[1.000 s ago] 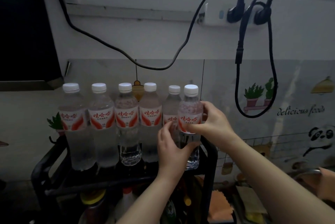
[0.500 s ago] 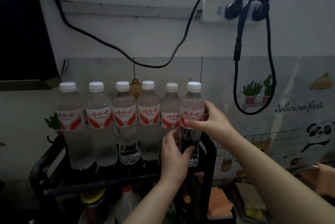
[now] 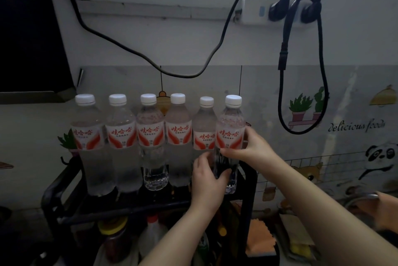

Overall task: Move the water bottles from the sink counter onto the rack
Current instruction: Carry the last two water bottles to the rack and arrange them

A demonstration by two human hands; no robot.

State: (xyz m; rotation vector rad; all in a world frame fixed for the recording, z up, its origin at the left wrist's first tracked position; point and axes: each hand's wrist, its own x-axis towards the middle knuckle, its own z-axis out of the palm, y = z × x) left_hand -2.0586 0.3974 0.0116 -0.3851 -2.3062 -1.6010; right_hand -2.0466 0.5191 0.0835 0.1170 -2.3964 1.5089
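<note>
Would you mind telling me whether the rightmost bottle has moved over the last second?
Yes: the rightmost bottle has come down beside its neighbour, caps nearly level now.

Three red Chinese characters — 娃哈哈 — are printed on the white-and-red labels of the six clear plastic water bottles with white caps (image 3: 149, 136); the smaller print beneath cannot be read. On the grey illustrated wall covering (image 3: 344, 93), "delicious foods" is written in dark cursive script (image 3: 356, 126).

A dim white wall (image 3: 172, 46) carries a power strip (image 3: 269, 12), looping black cables (image 3: 301, 93), and cartoon stickers (image 3: 301, 110) below.
</note>
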